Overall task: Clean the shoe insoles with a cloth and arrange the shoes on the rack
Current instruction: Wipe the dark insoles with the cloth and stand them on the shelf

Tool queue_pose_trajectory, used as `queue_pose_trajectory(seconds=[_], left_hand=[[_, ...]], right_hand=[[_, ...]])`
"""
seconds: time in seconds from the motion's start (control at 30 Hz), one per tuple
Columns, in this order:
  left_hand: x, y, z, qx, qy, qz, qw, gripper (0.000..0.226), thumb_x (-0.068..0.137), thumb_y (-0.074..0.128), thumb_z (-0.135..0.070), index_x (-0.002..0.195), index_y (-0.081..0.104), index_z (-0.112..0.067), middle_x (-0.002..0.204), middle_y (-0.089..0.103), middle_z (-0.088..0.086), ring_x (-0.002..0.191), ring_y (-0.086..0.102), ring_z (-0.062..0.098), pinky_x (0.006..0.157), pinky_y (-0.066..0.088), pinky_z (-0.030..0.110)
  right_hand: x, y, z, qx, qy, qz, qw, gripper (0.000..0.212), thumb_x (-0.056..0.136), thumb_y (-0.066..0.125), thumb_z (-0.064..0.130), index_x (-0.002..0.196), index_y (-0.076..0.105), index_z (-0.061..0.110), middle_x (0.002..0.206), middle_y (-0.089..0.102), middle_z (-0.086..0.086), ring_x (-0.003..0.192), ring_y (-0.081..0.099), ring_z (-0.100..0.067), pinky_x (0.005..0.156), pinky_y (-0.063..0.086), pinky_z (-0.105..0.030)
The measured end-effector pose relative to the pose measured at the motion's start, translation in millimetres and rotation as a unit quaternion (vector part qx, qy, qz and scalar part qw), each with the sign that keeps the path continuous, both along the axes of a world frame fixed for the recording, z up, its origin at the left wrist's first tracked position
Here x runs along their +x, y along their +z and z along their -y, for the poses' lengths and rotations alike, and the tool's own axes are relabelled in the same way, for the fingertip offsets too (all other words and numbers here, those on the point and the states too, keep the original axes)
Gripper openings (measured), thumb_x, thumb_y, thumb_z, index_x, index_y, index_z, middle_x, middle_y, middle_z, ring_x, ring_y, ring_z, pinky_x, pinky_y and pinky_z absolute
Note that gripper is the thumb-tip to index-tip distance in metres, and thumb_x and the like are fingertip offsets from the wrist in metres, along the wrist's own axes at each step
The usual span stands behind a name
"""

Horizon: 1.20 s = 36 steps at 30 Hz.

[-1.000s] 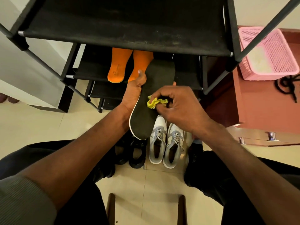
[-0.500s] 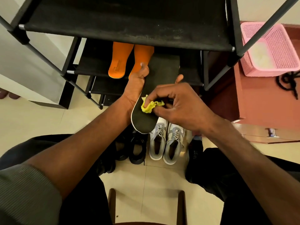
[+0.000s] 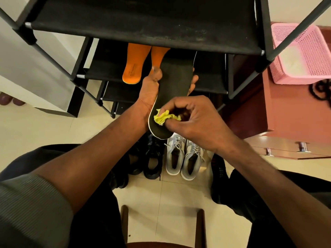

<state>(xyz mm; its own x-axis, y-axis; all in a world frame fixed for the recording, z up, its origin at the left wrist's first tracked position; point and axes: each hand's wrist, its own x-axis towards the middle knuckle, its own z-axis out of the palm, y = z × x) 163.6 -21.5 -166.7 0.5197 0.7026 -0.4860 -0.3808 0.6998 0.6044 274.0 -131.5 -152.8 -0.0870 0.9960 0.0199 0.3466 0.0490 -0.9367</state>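
My left hand grips a black insole with a white edge, thumb on its left side and fingertips showing at its right. My right hand pinches a crumpled yellow cloth and presses it onto the insole's heel end. Two orange insoles lie on a lower shelf of the black shoe rack. On the floor below stand a grey-and-white pair of sneakers and a black pair of shoes.
A pink plastic basket sits on a reddish-brown cabinet to the right, next to a black cord. A wooden chair frame is at the bottom between my knees. Cream floor tiles lie on the left.
My right hand has slid the yellow cloth down the insole toward its heel end. The view has shifted slightly; my left hand keeps its hold.
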Motion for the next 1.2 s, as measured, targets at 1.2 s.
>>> queue_pose_trajectory(seconds=[1.2], left_hand=[[6.6, -34.1, -16.9, 0.048, 0.016, -0.238, 0.97, 0.025, 0.1, 0.062, -0.014, 0.124, 0.068, -0.006, 0.106, 0.077, 0.015, 0.084, 0.077, 0.027, 0.061, 0.061, 0.036]], right_hand=[[58.0, -19.8, -29.9, -0.374, -0.125, -0.052, 0.918, 0.014, 0.095, 0.066, -0.005, 0.101, 0.076, 0.004, 0.065, 0.067, -0.007, 0.047, 0.052, -0.007, 0.038, 0.041, -0.017]])
